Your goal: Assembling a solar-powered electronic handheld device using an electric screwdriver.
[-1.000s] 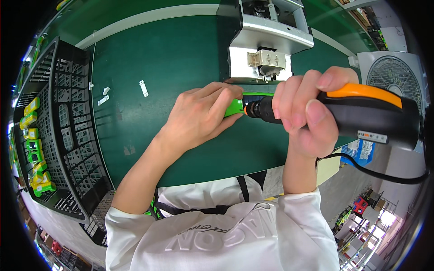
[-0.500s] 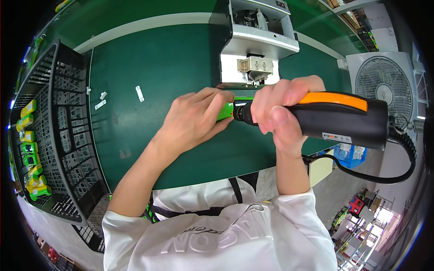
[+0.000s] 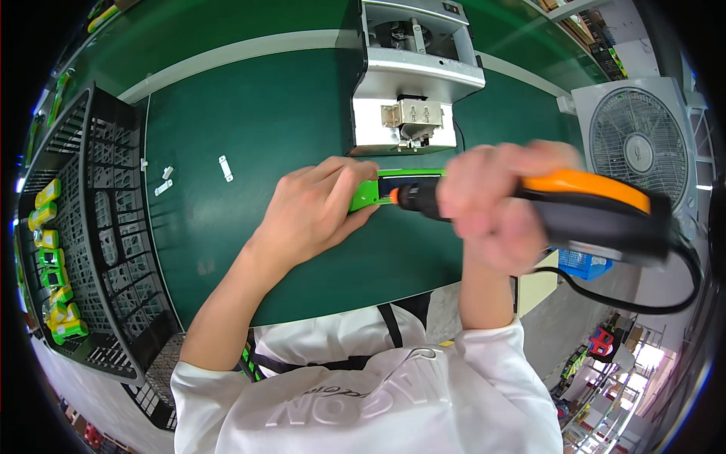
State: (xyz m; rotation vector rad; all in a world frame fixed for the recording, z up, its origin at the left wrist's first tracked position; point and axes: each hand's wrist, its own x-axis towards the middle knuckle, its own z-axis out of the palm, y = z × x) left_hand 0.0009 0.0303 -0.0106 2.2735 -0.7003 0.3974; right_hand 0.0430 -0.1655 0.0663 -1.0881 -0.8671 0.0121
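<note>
My left hand (image 3: 308,216) is closed on a green plastic housing (image 3: 366,196), pressing it on the green table in front of the silver machine. The housing has a long shape with a dark strip inside, and part of it lies behind my fingers. Blurred by motion, my right hand (image 3: 488,208) grips a black-and-orange electric screwdriver (image 3: 605,223). The tool points left, and its orange-ringed tip (image 3: 394,196) is at the housing's near edge, close to my left fingertips. Whether the tip touches a screw cannot be made out.
The silver metal machine (image 3: 363,136) stands beyond my hands. Small white pieces, one a strip (image 3: 225,169), lie on the table's left. A black crate (image 3: 113,227) holds several yellow-green items (image 3: 51,259). At right are a fan (image 3: 639,140), a blue basket (image 3: 581,265) and the tool's cord (image 3: 605,303).
The screwdriver and my right hand have shifted right and slightly nearer, uncovering more of the green housing. My left hand still holds the housing. The whole view has shifted a little.
</note>
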